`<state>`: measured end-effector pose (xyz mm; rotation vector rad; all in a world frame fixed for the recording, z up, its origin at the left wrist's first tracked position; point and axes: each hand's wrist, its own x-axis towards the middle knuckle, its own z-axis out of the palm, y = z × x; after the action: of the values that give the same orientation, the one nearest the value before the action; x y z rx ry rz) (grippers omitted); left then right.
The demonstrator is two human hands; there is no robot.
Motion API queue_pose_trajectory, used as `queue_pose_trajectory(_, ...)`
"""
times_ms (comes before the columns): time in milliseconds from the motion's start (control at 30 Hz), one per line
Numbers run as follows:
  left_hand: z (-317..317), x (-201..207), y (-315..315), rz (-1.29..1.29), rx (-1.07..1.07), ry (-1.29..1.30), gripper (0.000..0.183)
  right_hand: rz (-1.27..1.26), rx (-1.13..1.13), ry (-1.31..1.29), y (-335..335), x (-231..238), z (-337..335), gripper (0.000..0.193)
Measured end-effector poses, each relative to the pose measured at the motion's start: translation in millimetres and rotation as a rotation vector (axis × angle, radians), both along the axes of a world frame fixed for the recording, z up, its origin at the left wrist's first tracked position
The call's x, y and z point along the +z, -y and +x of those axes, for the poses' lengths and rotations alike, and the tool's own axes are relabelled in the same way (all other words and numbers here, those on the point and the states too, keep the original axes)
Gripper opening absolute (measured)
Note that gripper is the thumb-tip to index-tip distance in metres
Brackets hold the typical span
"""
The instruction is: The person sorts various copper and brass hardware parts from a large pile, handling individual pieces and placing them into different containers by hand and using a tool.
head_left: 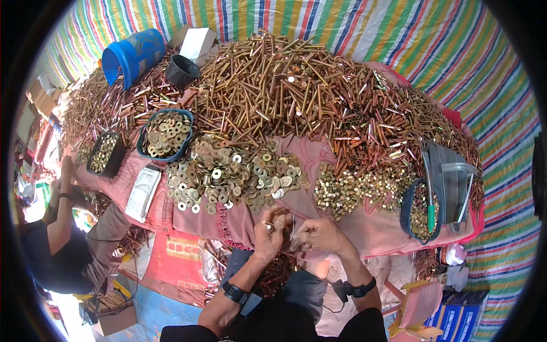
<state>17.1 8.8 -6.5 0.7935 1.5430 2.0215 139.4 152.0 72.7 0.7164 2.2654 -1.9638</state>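
- Centrally, left hand point(269, 233): fingers curled narrow; whether a part is gripped cannot be told.
- Right hand point(321, 235): at 3 o'clock of the left hand, just beside it; fingers bent narrow, contents likewise indiscernible.
- Washer pile point(233, 174): 11 o'clock of the left hand, near.
- Small brass-coloured parts point(362, 191): between 1 and 2 o'clock of the right hand, near.
- Metal rods point(256, 85): 12 o'clock, well beyond both hands.

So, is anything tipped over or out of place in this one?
Yes: the blue bucket at upper left lies on its side on the heap of metal rods. Its mouth faces sideways instead of up, which looks odd for a container.
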Motion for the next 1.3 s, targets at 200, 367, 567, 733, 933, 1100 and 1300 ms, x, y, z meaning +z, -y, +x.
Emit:
queue_pose_trajectory(200, -1, 8, 8, -0.104, -0.079, -0.250, 0.043, 0.550, -0.309, -0.213, -23, -4, -61, 0.022)
queue_pose_trajectory(367, -3, 13, 18, -0.117, -0.194, -0.250, 0.042, 0.854, -0.332, -0.178, -45, -17, -118, 0.026)
queue_pose_trajectory(567, -2, 10, 12, -0.169, -0.128, -0.251, 0.035, 0.986, -0.205, -0.123, -52, -23, -136, 0.026)
queue_pose_trajectory(733, 6, 14, 5, -0.154, -0.038, -0.082, 0.020, 0.233, -0.322, -0.275, -36, -9, -100, 0.022)
queue_pose_trajectory(933, 5, 9, 3, -0.159, -0.065, -0.223, 0.028, -0.131, -0.137, -0.146, 0, 22, -38, 0.023)
queue_pose_trajectory(1100, 8, 9, -1, -0.079, 0.075, -0.423, 0.038, -0.081, -0.196, -0.187, 19, 24, -36, 0.023)
queue_pose_trajectory(1300, 4, 14, 15, -0.144, -0.006, -0.433, 0.019, -0.008, -0.232, -0.219, 21, 34, -30, 0.021)
